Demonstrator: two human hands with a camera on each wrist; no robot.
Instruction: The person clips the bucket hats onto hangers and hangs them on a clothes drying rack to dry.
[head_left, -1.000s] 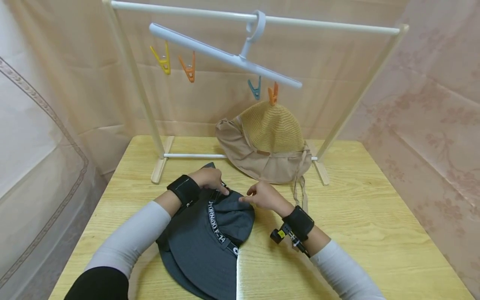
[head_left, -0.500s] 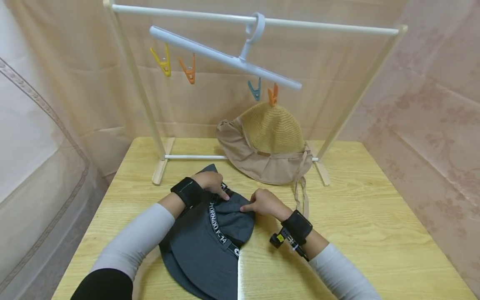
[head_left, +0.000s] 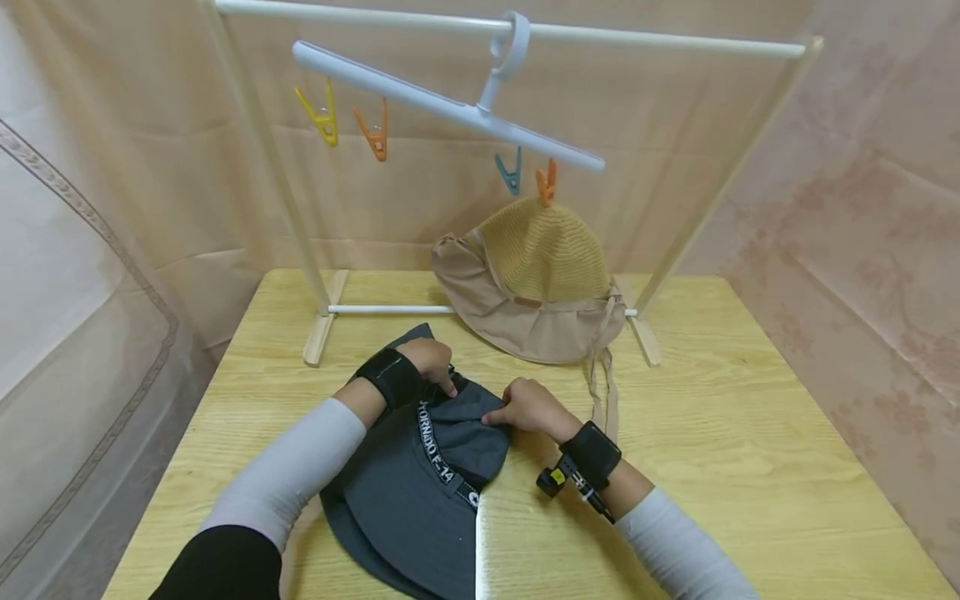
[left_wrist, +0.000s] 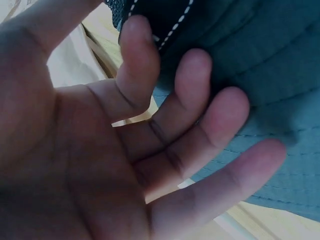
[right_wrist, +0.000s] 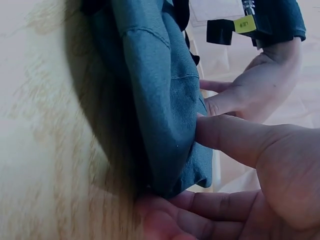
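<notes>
A: Starting on the left, what is the left hand [head_left: 431, 360] doing?

B: It is resting on the far edge of the grey hat [head_left: 431, 475], which is lying flat on the table [head_left: 750, 450] in front of the person. In the left wrist view the fingers [left_wrist: 210, 135] are fairly straight and are touching the cloth rather than gripping it.

A: And the right hand [head_left: 528, 406]?

B: It is pinching the crown's right edge. The right wrist view is showing the thumb pressing a fold of grey cloth against the fingers underneath.

A: How should the lifting go, then?

B: I'd judge the left hand needs a real pinch too, opposite the right, so the hat is coming up level instead of drooping.

A: Anything further right to mind?

B: The straw hat [head_left: 543, 275] is hanging from an orange clip [head_left: 547, 185] on the hanger [head_left: 450, 104], its strings trailing near the right wrist, so keeping clear of them seems wise.
</notes>
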